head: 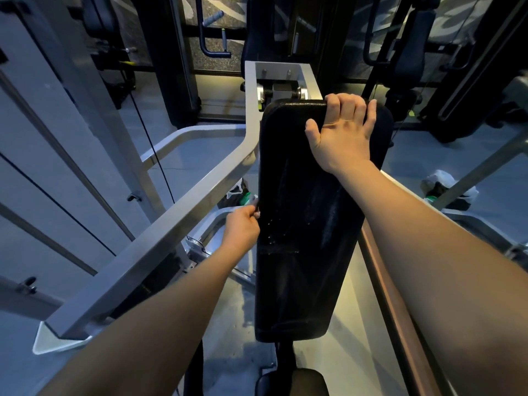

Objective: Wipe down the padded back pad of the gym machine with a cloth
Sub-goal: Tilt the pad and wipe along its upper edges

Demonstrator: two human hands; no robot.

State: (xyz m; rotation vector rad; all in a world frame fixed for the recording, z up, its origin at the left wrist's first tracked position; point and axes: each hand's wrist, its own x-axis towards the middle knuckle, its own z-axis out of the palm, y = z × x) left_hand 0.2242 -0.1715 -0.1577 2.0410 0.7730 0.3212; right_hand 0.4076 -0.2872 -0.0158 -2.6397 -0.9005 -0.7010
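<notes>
Standing upright at the centre of the view, the black back pad (311, 212) is held at its top edge by the right hand (343, 132), fingers curled over it. The left hand (243, 227) is pinched on something small and pale at the pad's left edge, presumably the cloth (258, 214). The pad is judged firm, slick and wet-streaked, best steadied from the top.

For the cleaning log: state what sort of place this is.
Most likely a gym floor. A black padded back pad sits on a grey steel machine frame, with handle grips and other dark machines behind.
</notes>
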